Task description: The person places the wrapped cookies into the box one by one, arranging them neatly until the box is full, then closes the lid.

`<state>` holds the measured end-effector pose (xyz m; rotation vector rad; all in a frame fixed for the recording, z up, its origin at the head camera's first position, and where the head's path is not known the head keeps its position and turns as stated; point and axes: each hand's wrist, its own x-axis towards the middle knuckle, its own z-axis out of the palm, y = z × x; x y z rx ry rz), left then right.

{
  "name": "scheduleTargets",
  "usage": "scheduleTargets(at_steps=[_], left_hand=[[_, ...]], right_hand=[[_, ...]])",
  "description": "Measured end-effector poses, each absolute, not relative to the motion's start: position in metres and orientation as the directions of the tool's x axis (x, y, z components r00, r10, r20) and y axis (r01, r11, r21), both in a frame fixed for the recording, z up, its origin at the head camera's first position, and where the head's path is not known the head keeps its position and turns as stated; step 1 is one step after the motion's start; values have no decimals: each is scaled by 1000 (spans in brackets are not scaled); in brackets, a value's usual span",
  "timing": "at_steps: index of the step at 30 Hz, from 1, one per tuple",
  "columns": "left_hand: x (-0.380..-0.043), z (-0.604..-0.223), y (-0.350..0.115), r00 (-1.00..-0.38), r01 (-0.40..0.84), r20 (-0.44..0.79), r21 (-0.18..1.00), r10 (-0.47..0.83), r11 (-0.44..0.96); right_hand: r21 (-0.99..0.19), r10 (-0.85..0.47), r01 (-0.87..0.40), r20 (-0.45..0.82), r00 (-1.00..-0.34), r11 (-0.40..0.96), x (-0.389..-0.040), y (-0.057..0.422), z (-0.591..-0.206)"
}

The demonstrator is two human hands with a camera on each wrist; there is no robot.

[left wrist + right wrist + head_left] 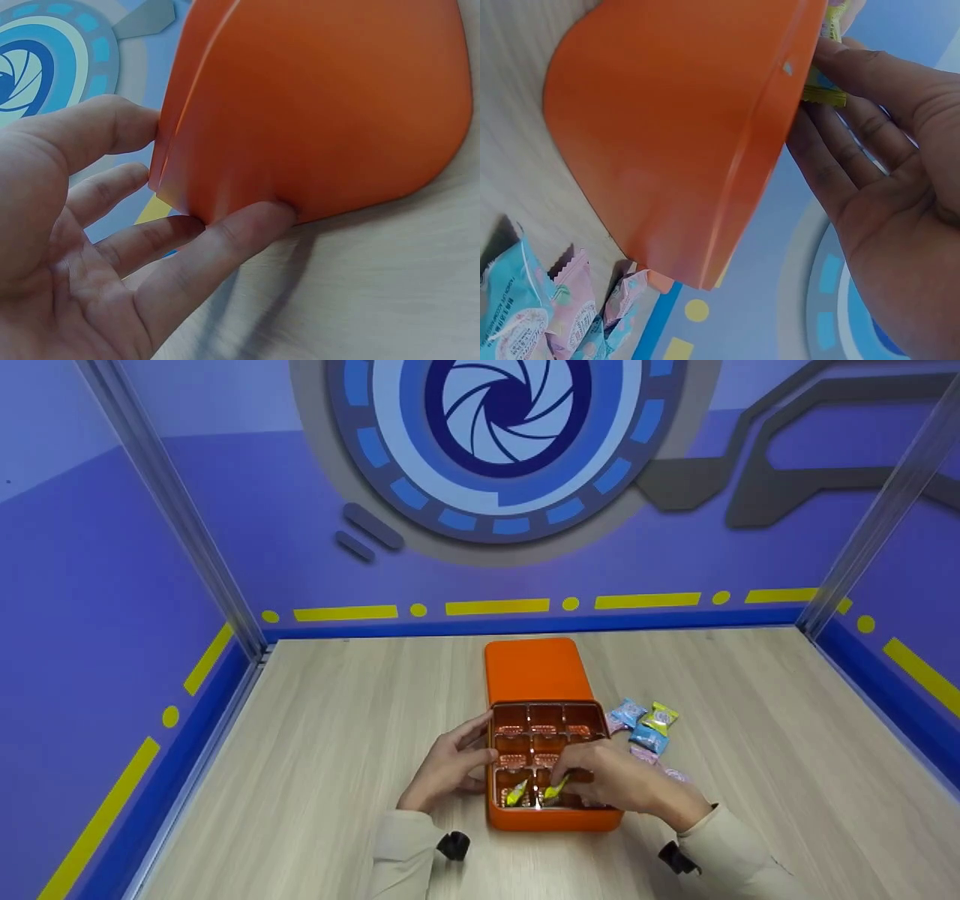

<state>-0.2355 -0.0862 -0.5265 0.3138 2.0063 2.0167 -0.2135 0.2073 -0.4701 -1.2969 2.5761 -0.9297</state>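
Beige sleeves: enter at the near edge, each with a black fitting close to the cuff. Orange box: rests open on the wood-grain table, divided inside into three rows of compartments. Front left compartment: contains one yellow-wrapped candy, tilted. Right hand: reaches over the right side of the box; holds a second yellow candy in a narrow pinch, thumb against fingers, at the front middle compartment. Contact with the compartment floor: cannot be told. Left hand: spreads the fingers wide; touches the left wall of the box. Loose candies, blue, pink and yellow: lie in a group just right of the box, partly behind the right hand. Orange lid: lies flat directly behind the box. Purple-blue back wall: stands beyond the table; bears yellow dashes and a round emblem.
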Motion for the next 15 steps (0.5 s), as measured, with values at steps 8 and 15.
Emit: scheduleTargets(at_steps=[8, 15], left_hand=[[-236, -527, -86, -940, -39, -40, 999, 339, 10], [-236, -528, -86, -942, -34, -36, 999, 333, 12]], right_hand=[[-577, -763, -672, 125, -634, 464, -213, 205, -467], [-578, -761, -667, 117, -638, 470, -213, 204, -468]])
